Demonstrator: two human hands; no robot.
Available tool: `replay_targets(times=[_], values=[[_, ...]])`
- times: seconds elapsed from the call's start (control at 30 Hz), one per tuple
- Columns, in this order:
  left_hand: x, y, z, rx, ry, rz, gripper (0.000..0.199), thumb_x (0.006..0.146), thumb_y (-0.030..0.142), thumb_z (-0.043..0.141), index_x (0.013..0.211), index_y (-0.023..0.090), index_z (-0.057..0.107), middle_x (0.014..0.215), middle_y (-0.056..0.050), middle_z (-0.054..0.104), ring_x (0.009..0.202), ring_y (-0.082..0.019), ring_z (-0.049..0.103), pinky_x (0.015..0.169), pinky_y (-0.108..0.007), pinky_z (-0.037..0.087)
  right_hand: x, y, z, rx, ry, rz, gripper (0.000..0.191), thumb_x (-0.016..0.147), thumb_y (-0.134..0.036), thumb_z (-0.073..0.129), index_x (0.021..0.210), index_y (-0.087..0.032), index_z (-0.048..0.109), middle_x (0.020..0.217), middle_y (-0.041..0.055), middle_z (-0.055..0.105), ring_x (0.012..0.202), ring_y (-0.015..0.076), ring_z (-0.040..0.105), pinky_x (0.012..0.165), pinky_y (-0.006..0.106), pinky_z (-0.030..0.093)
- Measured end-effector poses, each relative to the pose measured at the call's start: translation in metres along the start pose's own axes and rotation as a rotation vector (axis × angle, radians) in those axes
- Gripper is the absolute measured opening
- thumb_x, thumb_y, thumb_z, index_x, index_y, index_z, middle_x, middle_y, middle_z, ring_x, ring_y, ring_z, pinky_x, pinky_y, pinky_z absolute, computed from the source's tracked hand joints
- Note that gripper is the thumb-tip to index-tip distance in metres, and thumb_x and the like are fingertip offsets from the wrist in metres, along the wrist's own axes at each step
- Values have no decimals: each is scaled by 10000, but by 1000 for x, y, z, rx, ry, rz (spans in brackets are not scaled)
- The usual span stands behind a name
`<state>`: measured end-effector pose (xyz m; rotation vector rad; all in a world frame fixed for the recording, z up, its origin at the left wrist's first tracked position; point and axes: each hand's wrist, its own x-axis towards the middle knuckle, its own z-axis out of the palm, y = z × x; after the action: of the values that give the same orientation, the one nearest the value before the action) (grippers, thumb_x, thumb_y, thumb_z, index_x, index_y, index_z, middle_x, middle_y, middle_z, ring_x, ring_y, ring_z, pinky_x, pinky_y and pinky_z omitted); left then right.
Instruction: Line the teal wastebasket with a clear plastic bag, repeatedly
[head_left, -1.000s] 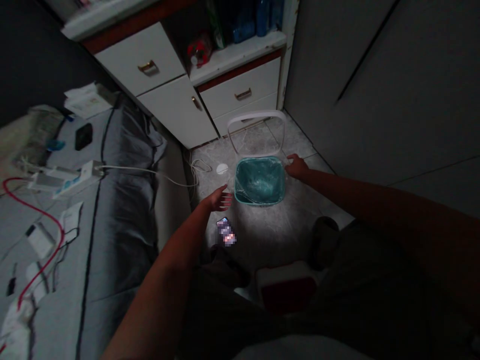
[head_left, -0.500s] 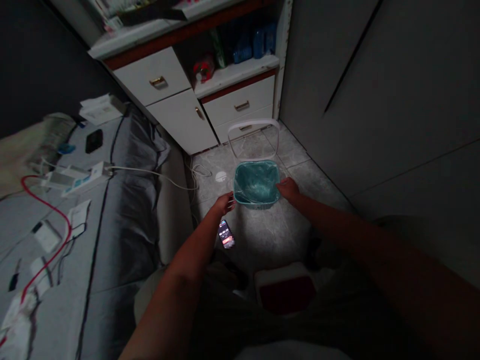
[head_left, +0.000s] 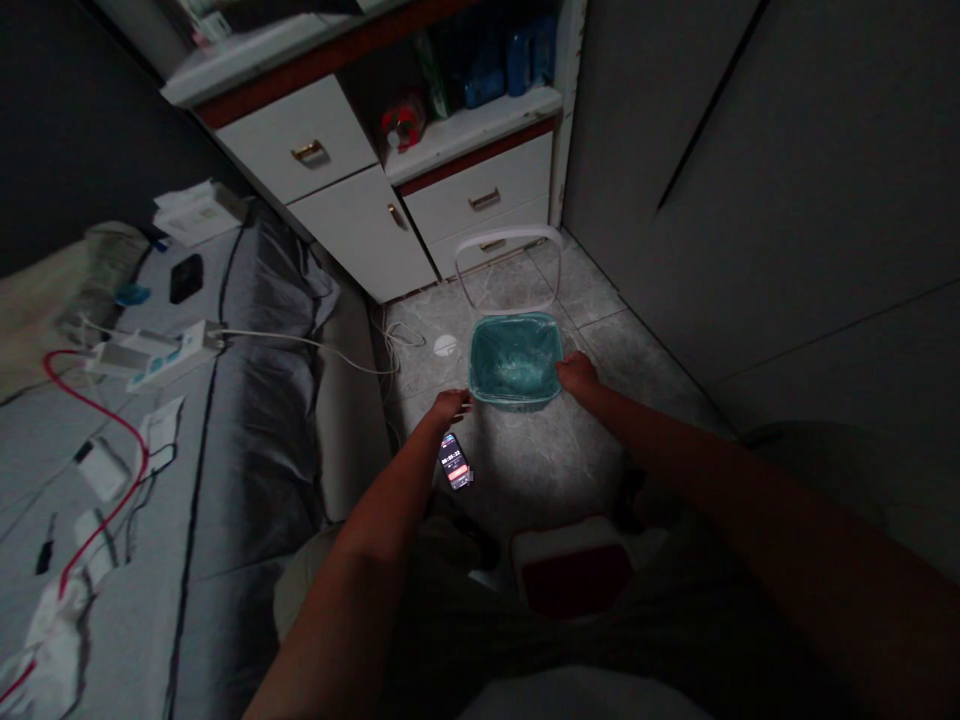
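Observation:
A teal bin (head_left: 517,366) with a thin clear plastic liner over its rim stands on the tiled floor. My right hand (head_left: 577,373) is closed on the bin's right edge, thumb over the rim. At the left front corner is my left hand (head_left: 452,406), its fingers stretched apart beside the rim; whether they touch the liner is too dark to make out. Behind the bin rises a white ring-shaped frame (head_left: 559,270), upright near its back edge. A lit phone (head_left: 455,462) with a timer on its screen lies on the floor below my left hand.
A white cabinet (head_left: 367,235) with drawers stands ahead, bottles on its shelf. To the left is a bed (head_left: 247,400) carrying a power strip (head_left: 176,358), a red cable and boxes. A grey panel (head_left: 787,200) borders the right. A red-and-white stool (head_left: 574,570) sits between my legs.
The view has shifted slightly. The liner inside the bin looks flatter against the walls than before. Both hands stay at about the same places by the rim.

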<state>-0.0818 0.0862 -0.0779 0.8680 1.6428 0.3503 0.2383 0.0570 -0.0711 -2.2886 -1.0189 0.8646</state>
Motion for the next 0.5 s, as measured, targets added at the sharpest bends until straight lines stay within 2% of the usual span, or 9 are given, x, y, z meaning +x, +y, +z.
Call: replay_targets(times=[0.2, 0.5], values=[[-1, 2, 2, 126, 46, -2, 155, 899, 345, 709, 893, 201, 652, 1046, -94, 787, 884, -208, 743, 728, -298, 472, -1, -2, -5, -13, -24, -4, 65, 886, -264, 631, 934, -225, 614, 964, 57, 709, 891, 230, 671, 818, 318, 536], [-12, 8, 1, 202, 92, -7, 168, 899, 362, 692, 870, 198, 669, 1086, -125, 801, 926, -251, 766, 638, -285, 457, -5, -9, -11, -54, -66, -9, 66, 888, -256, 616, 944, -224, 629, 962, 62, 712, 890, 234, 690, 757, 305, 522]])
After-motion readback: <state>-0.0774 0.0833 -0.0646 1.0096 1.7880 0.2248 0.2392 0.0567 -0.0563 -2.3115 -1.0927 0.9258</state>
